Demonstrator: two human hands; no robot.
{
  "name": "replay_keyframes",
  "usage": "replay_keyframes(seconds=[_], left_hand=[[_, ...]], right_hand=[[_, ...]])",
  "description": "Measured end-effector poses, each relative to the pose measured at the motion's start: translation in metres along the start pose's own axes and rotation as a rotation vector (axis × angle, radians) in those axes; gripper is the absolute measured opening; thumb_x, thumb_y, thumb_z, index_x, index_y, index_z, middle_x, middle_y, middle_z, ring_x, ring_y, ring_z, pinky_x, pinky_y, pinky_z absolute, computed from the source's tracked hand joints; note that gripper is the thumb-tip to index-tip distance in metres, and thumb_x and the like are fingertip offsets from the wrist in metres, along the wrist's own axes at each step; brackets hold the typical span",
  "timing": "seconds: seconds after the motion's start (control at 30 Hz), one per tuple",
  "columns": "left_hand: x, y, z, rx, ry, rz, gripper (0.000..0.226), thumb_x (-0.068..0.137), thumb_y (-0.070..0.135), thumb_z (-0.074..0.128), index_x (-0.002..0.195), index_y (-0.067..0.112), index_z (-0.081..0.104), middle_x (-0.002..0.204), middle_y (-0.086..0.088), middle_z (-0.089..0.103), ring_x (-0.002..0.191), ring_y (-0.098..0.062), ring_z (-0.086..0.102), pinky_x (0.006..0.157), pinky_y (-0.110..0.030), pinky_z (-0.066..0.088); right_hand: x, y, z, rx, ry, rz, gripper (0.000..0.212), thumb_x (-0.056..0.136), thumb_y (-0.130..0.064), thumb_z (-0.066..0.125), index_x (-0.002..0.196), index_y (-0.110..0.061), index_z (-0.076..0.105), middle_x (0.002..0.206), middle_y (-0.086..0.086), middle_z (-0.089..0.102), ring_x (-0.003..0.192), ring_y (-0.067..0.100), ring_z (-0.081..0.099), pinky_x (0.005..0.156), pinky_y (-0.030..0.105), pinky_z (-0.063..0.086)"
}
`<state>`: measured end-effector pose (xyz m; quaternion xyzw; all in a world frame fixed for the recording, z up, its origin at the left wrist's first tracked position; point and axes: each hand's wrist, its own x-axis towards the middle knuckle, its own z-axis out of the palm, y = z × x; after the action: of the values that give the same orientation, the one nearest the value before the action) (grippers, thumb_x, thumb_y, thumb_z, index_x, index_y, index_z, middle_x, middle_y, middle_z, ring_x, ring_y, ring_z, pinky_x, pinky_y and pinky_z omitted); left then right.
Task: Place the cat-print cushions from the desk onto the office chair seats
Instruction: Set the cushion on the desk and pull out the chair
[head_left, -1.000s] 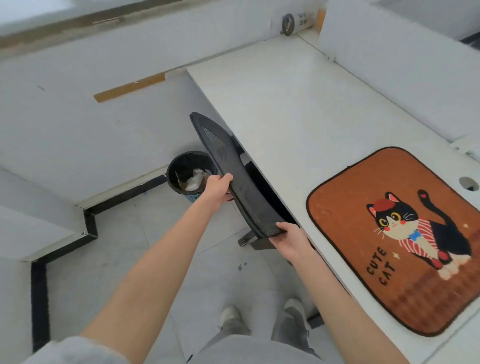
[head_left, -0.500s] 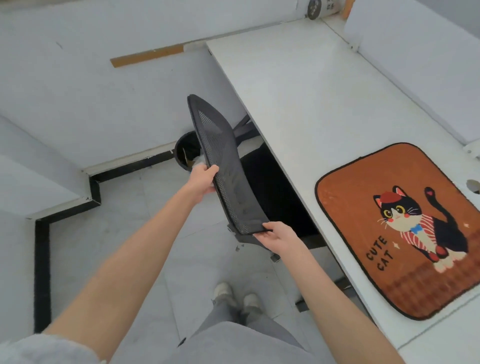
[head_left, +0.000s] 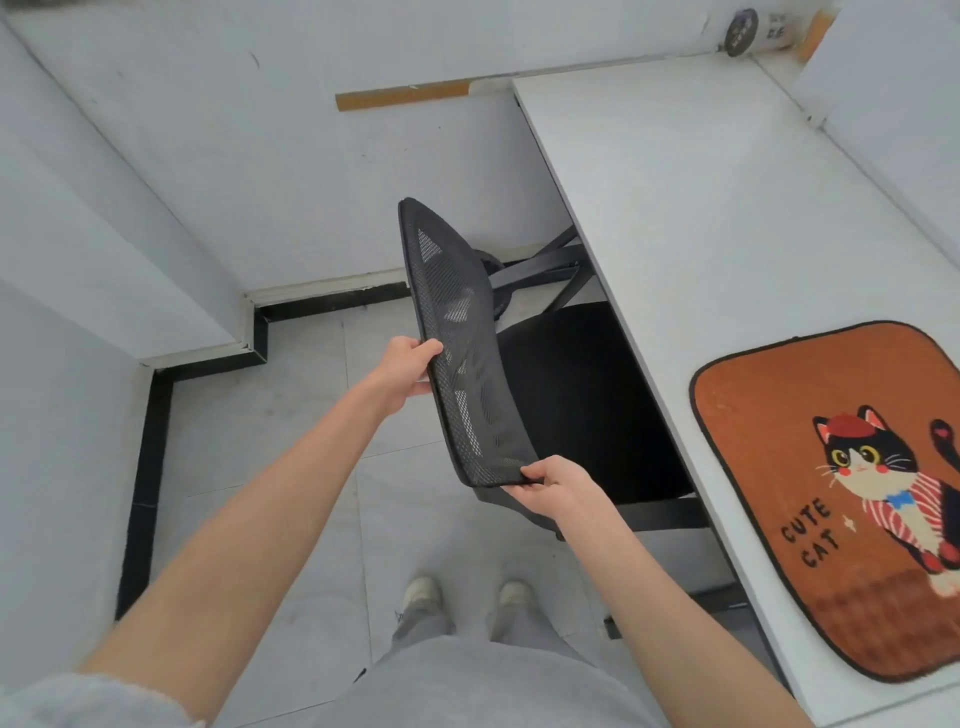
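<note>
left hand (head_left: 404, 373): mine, closed on the left edge of the chair backrest (head_left: 462, 353), fingers curled over the rim about halfway up, thumb on the outer side.
right hand (head_left: 557, 487): mine, pinching the backrest's near lower corner, fingertips on top of the mesh, rest of the hand under it.
backrest: black mesh, tilted, top end pointing away from me toward the wall, held between both my hands. Light shows through the mesh in patches.
chair seat (head_left: 576, 400): black, bare, sits right of the backrest, its far side tucked under the surface (head_left: 675, 208) edge. Part of it hidden by the backrest.
chair frame: dark struts (head_left: 540, 262) visible behind the backrest top, running under the surface. Can't tell how they join.
cushion (head_left: 836, 493): orange-brown, dark border, cat with red cap and striped top, text "CUTE CAT". Lies flat on the surface at the right, near the front edge, well apart from both hands. Right side cut off by the frame edge.
surface: white, long, runs from near me back to the wall; white partition (head_left: 883, 119) along its right side.
far corner of surface: round dark-faced object (head_left: 740, 32) lying on its side, too small to identify.
floor (head_left: 291, 441): light tiles, black skirting (head_left: 156, 441) along the white wall.
me: standing, grey trousers, light shoes (head_left: 422, 592) visible below the chair, grey sleeve at bottom left.
</note>
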<state>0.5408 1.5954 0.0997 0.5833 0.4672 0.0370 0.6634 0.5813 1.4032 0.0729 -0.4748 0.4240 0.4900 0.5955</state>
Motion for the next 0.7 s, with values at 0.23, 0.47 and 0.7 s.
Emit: replay_keyframes(seconds=[0.23, 0.47, 0.7], left_hand=[[-0.009, -0.017, -0.079, 0.031, 0.048, -0.001, 0.022, 0.093, 0.012, 0.043, 0.072, 0.012, 0.049, 0.071, -0.003, 0.052, 0.063, -0.012, 0.051, 0.048, -0.018, 0.051], [-0.018, -0.031, -0.157, 0.054, 0.088, -0.006, 0.013, 0.094, 0.013, 0.043, 0.085, 0.008, 0.052, 0.075, -0.003, 0.054, 0.068, -0.013, 0.052, 0.062, -0.024, 0.048], [-0.027, -0.034, -0.204, 0.064, 0.128, -0.028, 0.014, 0.094, 0.015, 0.041, 0.094, 0.006, 0.052, 0.075, -0.002, 0.055, 0.068, -0.012, 0.053, 0.064, -0.024, 0.046]], right_hand=[[0.004, 0.07, 0.043, 0.022, -0.06, 0.036, 0.047, 0.089, 0.014, 0.02, 0.135, 0.01, 0.032, 0.144, 0.019, 0.038, 0.134, 0.039, 0.033, 0.112, 0.051, 0.023], [0.004, 0.132, 0.093, -0.041, -0.05, 0.064, 0.046, 0.088, 0.017, 0.023, 0.132, 0.011, 0.033, 0.142, 0.022, 0.039, 0.131, 0.043, 0.036, 0.108, 0.054, 0.028], [0.009, 0.176, 0.126, -0.079, -0.077, 0.049, 0.038, 0.086, 0.018, 0.025, 0.119, 0.007, 0.039, 0.142, 0.021, 0.037, 0.129, 0.042, 0.036, 0.103, 0.051, 0.034]])
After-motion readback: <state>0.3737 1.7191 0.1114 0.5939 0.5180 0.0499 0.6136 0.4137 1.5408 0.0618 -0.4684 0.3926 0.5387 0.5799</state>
